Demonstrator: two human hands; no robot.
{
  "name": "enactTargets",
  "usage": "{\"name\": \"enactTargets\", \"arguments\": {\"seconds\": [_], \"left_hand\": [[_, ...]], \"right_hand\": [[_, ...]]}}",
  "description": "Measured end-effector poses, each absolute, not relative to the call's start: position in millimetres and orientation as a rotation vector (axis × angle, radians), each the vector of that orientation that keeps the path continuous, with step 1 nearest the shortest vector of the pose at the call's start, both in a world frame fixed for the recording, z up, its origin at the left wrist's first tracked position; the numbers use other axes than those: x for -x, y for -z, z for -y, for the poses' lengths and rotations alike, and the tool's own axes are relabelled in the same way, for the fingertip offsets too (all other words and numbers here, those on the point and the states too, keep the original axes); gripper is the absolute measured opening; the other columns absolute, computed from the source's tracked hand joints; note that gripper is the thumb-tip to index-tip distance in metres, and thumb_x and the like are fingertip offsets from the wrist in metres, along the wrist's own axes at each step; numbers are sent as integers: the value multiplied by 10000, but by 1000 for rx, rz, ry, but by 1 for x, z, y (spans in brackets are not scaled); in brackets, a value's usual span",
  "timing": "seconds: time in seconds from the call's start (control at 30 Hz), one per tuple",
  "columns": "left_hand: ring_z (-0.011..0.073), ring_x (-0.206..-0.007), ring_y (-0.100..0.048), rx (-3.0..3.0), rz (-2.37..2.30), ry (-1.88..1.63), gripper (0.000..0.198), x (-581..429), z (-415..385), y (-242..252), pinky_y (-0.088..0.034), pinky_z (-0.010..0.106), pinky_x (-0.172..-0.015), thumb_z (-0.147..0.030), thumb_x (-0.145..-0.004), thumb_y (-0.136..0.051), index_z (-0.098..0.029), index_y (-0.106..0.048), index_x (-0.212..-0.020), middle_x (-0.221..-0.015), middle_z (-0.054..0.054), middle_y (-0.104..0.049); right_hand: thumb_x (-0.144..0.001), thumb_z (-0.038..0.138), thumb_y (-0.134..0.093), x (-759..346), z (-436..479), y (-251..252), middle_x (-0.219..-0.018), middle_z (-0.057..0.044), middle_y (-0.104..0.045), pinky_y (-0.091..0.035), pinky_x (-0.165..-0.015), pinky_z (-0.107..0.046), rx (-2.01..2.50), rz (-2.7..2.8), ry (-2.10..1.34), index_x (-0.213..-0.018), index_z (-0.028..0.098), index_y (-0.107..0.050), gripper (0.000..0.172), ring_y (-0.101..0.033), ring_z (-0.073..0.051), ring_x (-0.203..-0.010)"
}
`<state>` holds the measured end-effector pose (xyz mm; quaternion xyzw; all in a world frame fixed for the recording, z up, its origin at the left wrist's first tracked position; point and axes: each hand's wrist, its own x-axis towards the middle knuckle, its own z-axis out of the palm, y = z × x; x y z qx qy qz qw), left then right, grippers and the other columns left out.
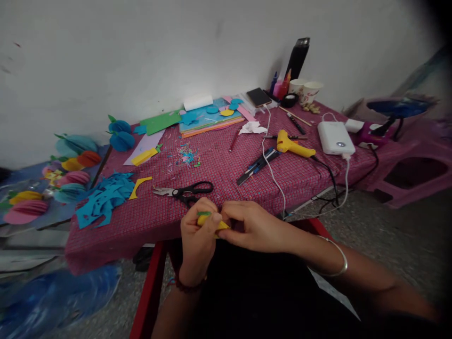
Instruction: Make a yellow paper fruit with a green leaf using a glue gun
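Both hands are together in front of my body, at the near edge of the table. My left hand [200, 230] is closed round a folded yellow paper piece [222, 225] with a bit of green at its top. The fingers of my right hand [243, 222] pinch the right end of the same piece; its underside is hidden. Just beyond my hands lie black-handled scissors [192, 189], their blades pointing left. A curved yellow paper scrap [138, 187] rests left of the scissors, beside a heap of blue paper scraps [108, 197].
A yellow glue gun [294, 145], a cutter [257, 165] and a white power bank [335, 137] with cables lie on the right. Paper cups [310, 92] and a black bottle [297, 59] stand behind. Paper fruit shapes [74, 178] are at left, coloured sheets [208, 117] at the back.
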<state>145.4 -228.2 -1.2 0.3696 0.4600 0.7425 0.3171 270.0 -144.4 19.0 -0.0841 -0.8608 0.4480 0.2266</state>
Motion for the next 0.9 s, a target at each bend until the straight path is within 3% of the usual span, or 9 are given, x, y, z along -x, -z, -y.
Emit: {"name": "enactTargets", "arguments": {"seconds": [0.1, 0.2, 0.23, 0.4, 0.6, 0.8, 0.9], "left_hand": [[133, -690, -511, -993, -1196, -1987, 140, -144, 223, -1, -430, 241, -652, -294, -739, -757, -220, -640, -757, -745, -15, -562], [190, -1017, -583, -1019, -1388, -2058, 532, -150, 229, 1, -470, 295, -876, -256, -706, -790, -289, -580, -1194, -1152, 34, -600], [199, -1112, -560, -1033, -1503, -2090, 564, -153, 232, 3, -449, 312, -945, -231, -734, -773, -301, -546, -1246, -1227, 40, -572], [211, -1315, -464, -1013, -1578, -1913, 494, -170, 242, 15, -380, 350, -1085, -248, -872, -655, -308, -498, -1337, -1426, 55, -488], [188, -1118, -610, -625, -1308, -1945, 283, -167, 233, 25, -454, 310, -1004, -406, -904, -607, -255, -649, -1141, -1173, 39, -665], [238, -1188, -571, -427, -944, -1860, 438, -157, 228, 27, -412, 390, -1069, -542, -880, -577, -207, -675, -1144, -1214, 81, -664], [247, -1222, -548, -388, -781, -1780, 428, -153, 225, 25, -375, 413, -1099, -495, -915, -536, -198, -659, -1196, -1244, 84, -656]], "right_hand": [[-867, 212, -584, -269, 144, -17, -640, 53, -465, -295, -538, -220, 321, 2314, -1214, -691, 190, -441, 228, -418, -78, -559], [-852, 207, -578, -268, 140, -13, -625, 50, -461, -265, -522, -226, 520, 2255, -1085, -689, 188, -458, 204, -415, -82, -550], [-852, 209, -573, -268, 138, -11, -631, 46, -468, -259, -522, -229, 568, 2253, -1028, -701, 187, -472, 183, -421, -86, -554], [-853, 174, -560, -264, 135, -4, -670, 28, -514, -289, -549, -229, 598, 2300, -889, -767, 182, -501, 104, -456, -102, -584], [-810, 197, -667, -263, 142, -6, -769, 10, -560, -342, -590, -231, 530, 2360, -905, -855, 188, -500, 172, -496, -121, -660], [-816, 145, -651, -264, 144, -8, -809, 11, -580, -363, -630, -241, 495, 2418, -1002, -881, 186, -530, 144, -523, -121, -698], [-839, 128, -601, -265, 142, -8, -792, 14, -566, -375, -633, -244, 441, 2396, -1098, -854, 184, -532, 90, -517, -116, -689]]}}
